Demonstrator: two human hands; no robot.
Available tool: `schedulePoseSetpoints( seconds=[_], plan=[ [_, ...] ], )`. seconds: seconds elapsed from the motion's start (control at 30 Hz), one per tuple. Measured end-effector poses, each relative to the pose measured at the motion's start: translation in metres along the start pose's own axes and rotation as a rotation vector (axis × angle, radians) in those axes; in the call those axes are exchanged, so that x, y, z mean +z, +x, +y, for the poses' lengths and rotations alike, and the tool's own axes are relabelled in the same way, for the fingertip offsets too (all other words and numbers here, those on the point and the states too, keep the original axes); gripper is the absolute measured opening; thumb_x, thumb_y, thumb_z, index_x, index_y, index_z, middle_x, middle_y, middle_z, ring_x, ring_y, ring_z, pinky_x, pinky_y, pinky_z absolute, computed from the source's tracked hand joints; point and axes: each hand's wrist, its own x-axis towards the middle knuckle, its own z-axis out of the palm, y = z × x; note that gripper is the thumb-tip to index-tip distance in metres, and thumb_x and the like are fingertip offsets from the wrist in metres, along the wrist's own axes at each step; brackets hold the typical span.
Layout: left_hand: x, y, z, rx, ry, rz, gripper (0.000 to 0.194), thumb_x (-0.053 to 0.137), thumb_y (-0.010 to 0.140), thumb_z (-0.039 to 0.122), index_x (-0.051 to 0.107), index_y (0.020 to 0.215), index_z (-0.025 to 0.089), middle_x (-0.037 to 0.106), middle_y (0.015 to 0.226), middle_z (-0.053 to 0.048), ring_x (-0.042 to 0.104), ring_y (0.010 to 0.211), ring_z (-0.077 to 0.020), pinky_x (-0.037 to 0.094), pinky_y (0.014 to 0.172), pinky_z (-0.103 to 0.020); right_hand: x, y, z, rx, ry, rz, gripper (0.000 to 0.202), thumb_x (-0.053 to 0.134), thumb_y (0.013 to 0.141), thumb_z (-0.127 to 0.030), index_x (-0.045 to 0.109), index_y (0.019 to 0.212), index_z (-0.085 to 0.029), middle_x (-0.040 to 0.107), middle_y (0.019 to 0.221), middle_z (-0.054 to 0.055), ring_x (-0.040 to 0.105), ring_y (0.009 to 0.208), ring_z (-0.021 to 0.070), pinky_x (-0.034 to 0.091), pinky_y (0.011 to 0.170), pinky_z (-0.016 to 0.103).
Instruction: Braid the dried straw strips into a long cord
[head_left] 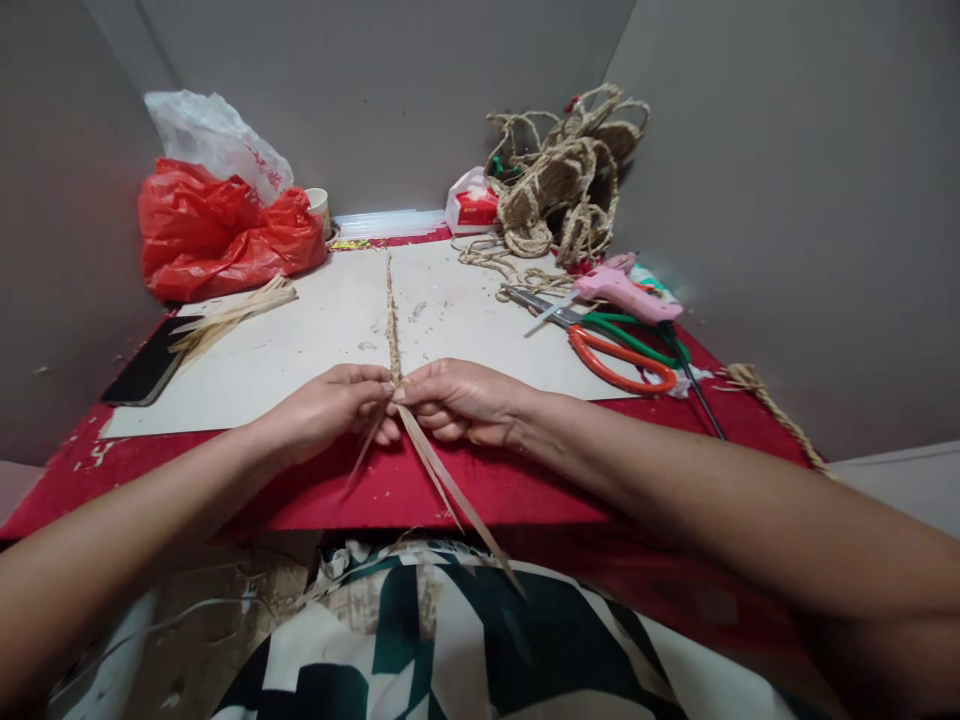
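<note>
A thin braided straw cord [392,325] runs straight away from me over the pale board [330,345]. My left hand [341,405] pinches its near end from the left, fingers closed. From the other side my right hand [469,400] grips the same end, its thumb and forefinger pressed together beside the left fingertips. Loose flat straw strands [450,480] hang from between the hands past the table's front edge towards my lap. The exact crossing of the strands is hidden by my fingers.
Left: a red plastic bag [225,235], loose straw strips [236,315] and a phone [154,360]. Right: scissors [622,360], a pink glue gun [626,290] and a pile of woven straw pieces [570,190]. A paper cup [319,205] and a tissue pack [472,205] stand behind.
</note>
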Motion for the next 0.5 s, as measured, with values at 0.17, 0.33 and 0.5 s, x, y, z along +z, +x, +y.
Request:
schedulePoseSetpoints(
  seconds=[0.17, 0.33, 0.5],
  plan=[
    [-0.002, 0.005, -0.001, -0.126, -0.023, -0.095, 0.019, 0.05, 0.078, 0.025, 0.045, 0.062, 0.015, 0.024, 0.052, 0.008, 0.013, 0.04, -0.0025, 0.006, 0.037, -0.017, -0.005, -0.002, -0.002, 0.041, -0.002, -0.029, 0.01, 0.052, 0.077, -0.011, 0.055, 0.068, -0.01, 0.022, 0.042, -0.011, 0.01, 0.036, 0.0012, 0.009, 0.032, 0.012],
    [-0.006, 0.008, -0.002, -0.104, 0.049, -0.062, 0.018, 0.047, 0.078, 0.024, 0.047, 0.062, 0.016, 0.02, 0.053, 0.007, 0.012, 0.042, -0.0043, 0.005, 0.038, -0.02, -0.008, -0.003, -0.003, 0.027, -0.072, -0.021, 0.008, 0.056, 0.075, -0.015, 0.055, 0.069, -0.01, 0.021, 0.043, -0.012, 0.01, 0.036, 0.0014, 0.009, 0.032, 0.013],
    [-0.01, 0.01, -0.005, -0.156, 0.041, -0.088, 0.017, 0.046, 0.078, 0.023, 0.049, 0.063, 0.017, 0.017, 0.053, 0.008, 0.01, 0.042, -0.0048, 0.005, 0.038, -0.02, -0.006, 0.0, -0.001, -0.031, -0.284, 0.06, 0.011, 0.059, 0.075, -0.02, 0.057, 0.068, -0.012, 0.029, 0.038, -0.01, 0.016, 0.033, 0.0029, 0.008, 0.034, 0.019]
  ],
)
